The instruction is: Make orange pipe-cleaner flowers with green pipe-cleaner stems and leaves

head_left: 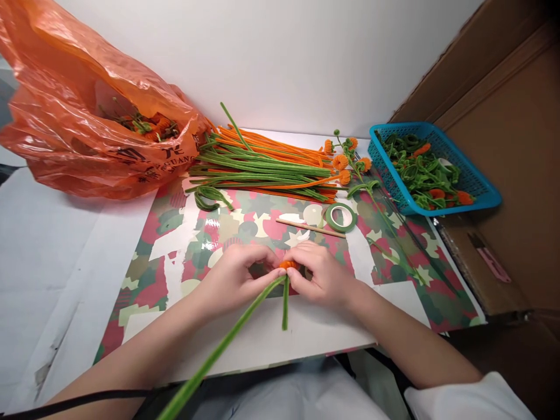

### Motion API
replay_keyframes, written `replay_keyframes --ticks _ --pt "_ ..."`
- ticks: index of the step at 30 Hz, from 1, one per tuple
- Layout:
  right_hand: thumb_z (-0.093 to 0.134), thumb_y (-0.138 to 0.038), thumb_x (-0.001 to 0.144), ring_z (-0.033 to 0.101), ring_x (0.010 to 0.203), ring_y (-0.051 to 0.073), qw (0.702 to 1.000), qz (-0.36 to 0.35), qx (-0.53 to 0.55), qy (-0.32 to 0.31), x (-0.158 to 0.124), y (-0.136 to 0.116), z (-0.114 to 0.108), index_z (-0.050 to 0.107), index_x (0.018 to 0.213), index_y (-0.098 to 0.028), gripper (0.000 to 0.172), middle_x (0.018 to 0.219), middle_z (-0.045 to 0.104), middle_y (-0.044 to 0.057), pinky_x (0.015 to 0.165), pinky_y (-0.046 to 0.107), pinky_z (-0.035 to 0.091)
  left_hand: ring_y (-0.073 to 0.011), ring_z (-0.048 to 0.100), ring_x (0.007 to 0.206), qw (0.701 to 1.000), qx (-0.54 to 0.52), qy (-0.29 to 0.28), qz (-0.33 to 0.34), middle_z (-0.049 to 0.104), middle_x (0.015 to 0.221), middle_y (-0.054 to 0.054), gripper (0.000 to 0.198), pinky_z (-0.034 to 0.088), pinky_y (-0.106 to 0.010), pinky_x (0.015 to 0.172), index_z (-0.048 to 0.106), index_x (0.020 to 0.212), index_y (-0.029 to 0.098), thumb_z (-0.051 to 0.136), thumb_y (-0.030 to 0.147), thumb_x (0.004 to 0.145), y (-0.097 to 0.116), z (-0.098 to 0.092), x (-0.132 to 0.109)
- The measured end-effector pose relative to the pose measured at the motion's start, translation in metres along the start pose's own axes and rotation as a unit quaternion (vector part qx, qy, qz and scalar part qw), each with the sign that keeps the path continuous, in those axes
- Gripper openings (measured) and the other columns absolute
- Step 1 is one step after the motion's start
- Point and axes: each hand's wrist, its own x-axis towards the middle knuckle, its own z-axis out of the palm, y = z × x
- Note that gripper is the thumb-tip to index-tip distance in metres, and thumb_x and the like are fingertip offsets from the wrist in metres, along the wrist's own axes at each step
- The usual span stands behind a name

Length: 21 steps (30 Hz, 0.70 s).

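Note:
Between both hands, low over the front of the board, is a small orange pipe-cleaner pumpkin (287, 265). My left hand (245, 271) pinches its left side with thumb and forefinger. From the right, my right hand (321, 271) grips it the same way. Out of its underside come two ends of green pipe cleaner (245, 319); the long one runs down left toward me, the short one hangs straight down. Fingertips hide part of the orange piece. Beyond the hands lie a wooden stick (310, 228) and a roll of green tape (341, 217).
Orange and green pipe cleaners (266, 166) lie piled at the back. Beside them is a stem with several orange pumpkins (340, 162). An orange plastic bag (100, 134) stands left, a blue basket (492, 195) of green pieces right. A pink-handled cutter (492, 262) rests on cardboard.

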Motion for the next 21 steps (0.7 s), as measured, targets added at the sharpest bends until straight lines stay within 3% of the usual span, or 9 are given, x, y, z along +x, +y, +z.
replay_keyframes --ticks 11,21 --pt "0.047 -0.016 0.076 0.04 0.052 0.012 0.993 -0.03 0.053 0.105 -0.002 0.002 0.014 0.048 0.063 -0.021 0.014 0.053 0.044 -0.004 0.055 0.027 0.036 -0.0101 0.057 0.057 0.999 0.006 -0.01 0.044 0.066 0.068 -0.001 0.018 0.042 -0.019 0.052 0.066 0.077 0.015 0.06 0.028 0.089 0.001 0.0 -0.002" --pt "0.047 -0.015 0.075 0.039 0.054 0.012 0.988 -0.035 0.069 0.137 -0.004 0.003 0.018 0.047 0.063 -0.021 0.014 0.054 0.042 -0.004 0.055 0.028 0.036 -0.011 0.057 0.057 0.996 0.013 0.006 0.09 0.065 0.069 -0.002 0.017 0.043 -0.02 0.051 0.064 0.078 0.014 0.058 0.026 0.09 0.001 0.005 -0.002"
